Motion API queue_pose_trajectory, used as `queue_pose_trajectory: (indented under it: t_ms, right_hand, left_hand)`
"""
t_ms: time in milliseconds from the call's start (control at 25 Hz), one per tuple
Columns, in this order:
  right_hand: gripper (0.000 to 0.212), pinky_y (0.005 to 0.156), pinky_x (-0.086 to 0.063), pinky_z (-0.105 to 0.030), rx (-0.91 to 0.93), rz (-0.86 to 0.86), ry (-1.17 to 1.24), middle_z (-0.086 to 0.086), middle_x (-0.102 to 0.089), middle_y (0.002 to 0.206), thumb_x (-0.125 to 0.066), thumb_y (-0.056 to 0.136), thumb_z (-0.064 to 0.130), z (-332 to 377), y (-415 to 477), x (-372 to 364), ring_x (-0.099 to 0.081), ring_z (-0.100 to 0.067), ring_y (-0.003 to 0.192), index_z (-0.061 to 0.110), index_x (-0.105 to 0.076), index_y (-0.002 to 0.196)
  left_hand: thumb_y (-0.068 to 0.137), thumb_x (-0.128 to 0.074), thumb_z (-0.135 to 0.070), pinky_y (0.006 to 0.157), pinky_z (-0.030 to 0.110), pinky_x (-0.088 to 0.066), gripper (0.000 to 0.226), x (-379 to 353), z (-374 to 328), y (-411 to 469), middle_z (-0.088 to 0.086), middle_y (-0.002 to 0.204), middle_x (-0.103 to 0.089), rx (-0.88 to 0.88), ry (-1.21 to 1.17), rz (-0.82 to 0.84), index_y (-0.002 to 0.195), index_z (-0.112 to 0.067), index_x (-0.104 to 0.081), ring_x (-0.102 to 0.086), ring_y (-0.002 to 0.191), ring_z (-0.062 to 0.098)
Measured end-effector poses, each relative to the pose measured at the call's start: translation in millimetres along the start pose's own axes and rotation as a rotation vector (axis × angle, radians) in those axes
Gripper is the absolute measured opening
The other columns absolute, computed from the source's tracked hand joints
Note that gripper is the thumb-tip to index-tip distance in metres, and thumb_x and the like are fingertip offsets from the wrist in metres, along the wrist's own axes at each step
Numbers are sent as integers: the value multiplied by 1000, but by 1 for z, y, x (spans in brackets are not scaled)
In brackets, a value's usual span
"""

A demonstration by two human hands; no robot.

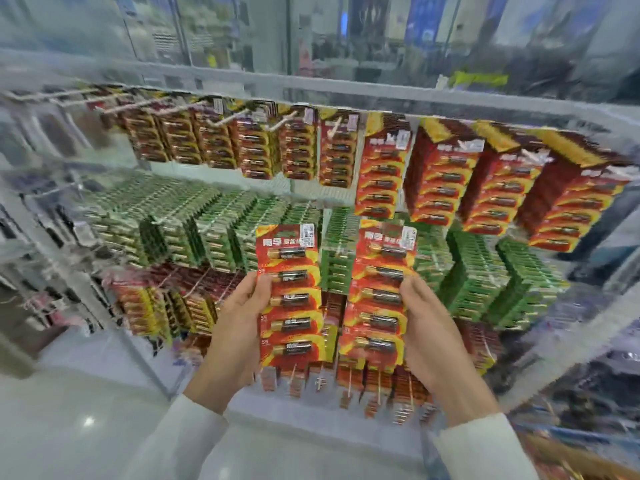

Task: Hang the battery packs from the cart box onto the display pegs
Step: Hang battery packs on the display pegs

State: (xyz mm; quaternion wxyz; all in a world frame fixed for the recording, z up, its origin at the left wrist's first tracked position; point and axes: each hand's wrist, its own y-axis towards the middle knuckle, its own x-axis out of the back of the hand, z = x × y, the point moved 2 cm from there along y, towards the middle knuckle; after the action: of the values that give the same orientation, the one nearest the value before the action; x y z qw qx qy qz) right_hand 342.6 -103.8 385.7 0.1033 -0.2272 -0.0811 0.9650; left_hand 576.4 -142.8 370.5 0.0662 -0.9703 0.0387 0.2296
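My left hand [239, 317] grips a red and yellow strip of battery packs [294, 271] by its left edge, held upright in front of the display. My right hand [427, 320] grips a second, matching strip [377, 292] by its right edge. Both strips show several batteries stacked one above another, with a price sticker at the top. They hang side by side, a narrow gap between them. Behind them the display pegs [277, 124] in the top row carry red packs; some pegs at the upper left stick out bare.
Green packs [478, 271] fill the middle row and red packs [377, 379] the lowest row. The white rack frame [138, 344] slopes down at the left. A corner of a brown box [588, 462] shows at the bottom right. White floor [69, 410] lies at the lower left.
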Motion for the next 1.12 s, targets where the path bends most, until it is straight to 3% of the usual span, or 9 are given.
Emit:
queue_pose_trajectory:
  t_ms: [160, 360, 440, 480, 600, 720, 800, 1000, 1120]
  right_hand:
    - [31, 77, -60, -39, 42, -33, -42, -4, -76, 116, -48, 106, 32, -1, 19, -32, -75, -22, 103, 20, -65, 129]
    - [33, 98, -54, -57, 6, -60, -5, -2, -75, 120, -55, 101, 38, -4, 54, -52, -73, -26, 107, 23, -65, 129]
    - [56, 104, -49, -59, -4, -56, -21, 2, -68, 135, -68, 88, 53, -4, 68, -56, -66, -26, 122, 29, -59, 138]
    - [63, 101, -51, -58, -7, -36, -19, 2, -65, 138, -71, 85, 56, -1, 72, -61, -64, -27, 125, 30, -57, 141]
    - [43, 74, -63, -46, 14, 47, -2, -2, -74, 122, -57, 96, 41, 11, 91, -68, -74, -26, 105, 23, -60, 134]
    - [65, 101, -54, -51, -1, 20, 37, 4, -65, 138, -64, 84, 44, 12, 107, -65, -63, -22, 125, 26, -54, 145]
    - [65, 105, -50, -55, -4, -8, 68, 4, -64, 140, -67, 83, 44, 11, 117, -62, -61, -23, 128, 29, -54, 145]
    - [16, 70, -53, -38, 10, -39, 105, 12, -79, 83, -50, 103, 25, 18, 128, -64, -77, -10, 73, 34, -57, 116]
    - [40, 67, -51, -33, -1, -98, 97, 18, -75, 71, -50, 103, 26, 24, 125, -74, -73, -1, 61, 32, -47, 142]
  left_hand:
    - [100, -53, -37, 75, 49, -61, 45, 26, -20, 21, 24, 118, -73, 0, -52, -32, 131, -7, -63, -75, 96, 40]
    - [102, -53, -40, 74, 48, -61, 41, 30, -43, 60, 24, 111, -75, -43, 13, -52, 124, -10, -70, -75, 90, 40]
    - [101, -54, -40, 72, 45, -62, 41, 24, -56, 77, 22, 109, -76, -85, 41, -50, 123, -9, -69, -76, 88, 38]
    - [102, -53, -38, 71, 45, -62, 40, 19, -64, 87, 21, 109, -76, -103, 44, -46, 123, -8, -69, -76, 88, 37]
    - [106, -50, -35, 75, 47, -63, 37, 5, -85, 117, 20, 111, -76, -161, 79, -32, 123, -9, -69, -76, 91, 37]
    - [108, -50, -35, 77, 46, -61, 34, -6, -97, 142, 18, 112, -77, -165, 105, -33, 122, -11, -71, -76, 92, 36]
    - [108, -51, -34, 78, 47, -61, 33, -10, -99, 155, 18, 111, -77, -157, 111, -29, 120, -12, -71, -76, 93, 36]
    - [107, -51, -34, 76, 47, -64, 34, -6, -96, 179, 18, 108, -78, -161, 106, -16, 121, -11, -70, -76, 89, 35]
    - [106, -50, -33, 70, 43, -65, 33, -2, -95, 184, 17, 106, -78, -165, 92, -4, 121, -10, -70, -77, 86, 33]
